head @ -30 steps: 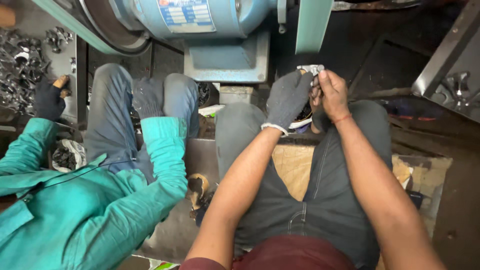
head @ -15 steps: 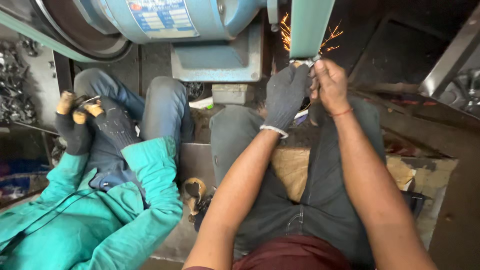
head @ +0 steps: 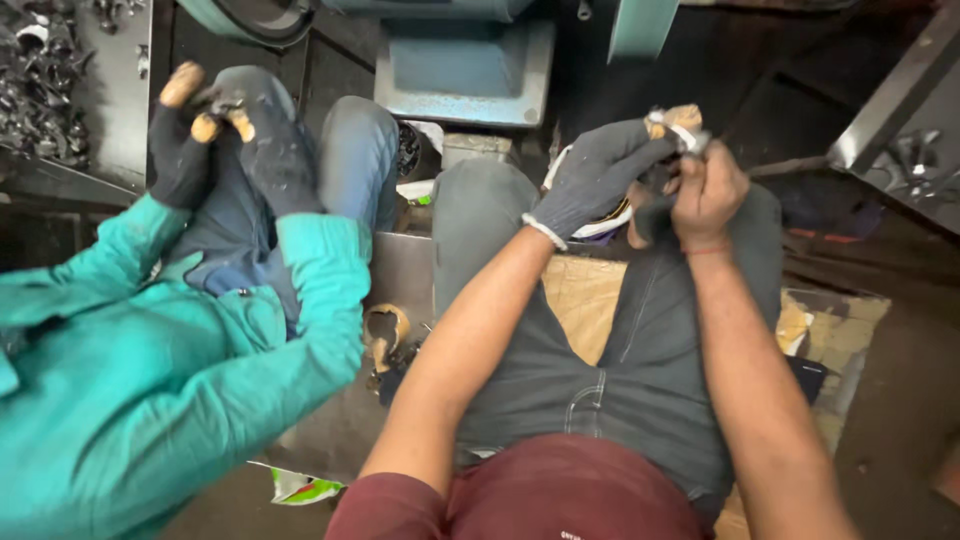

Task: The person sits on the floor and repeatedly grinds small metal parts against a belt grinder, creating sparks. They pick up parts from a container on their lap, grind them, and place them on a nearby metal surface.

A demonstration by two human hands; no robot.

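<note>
Two hands meet at one grip: my gloved left hand [head: 600, 175] and bare right hand [head: 706, 190] both pinch a small metal piece [head: 690, 135], held above my knees, just below the blue-green machine [head: 470, 70], presumably for steadiness.

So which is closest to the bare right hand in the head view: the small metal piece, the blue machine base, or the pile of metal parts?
1. Small metal piece, touching the right hand.
2. Blue machine base, up-left.
3. Pile of metal parts, far left.
</note>
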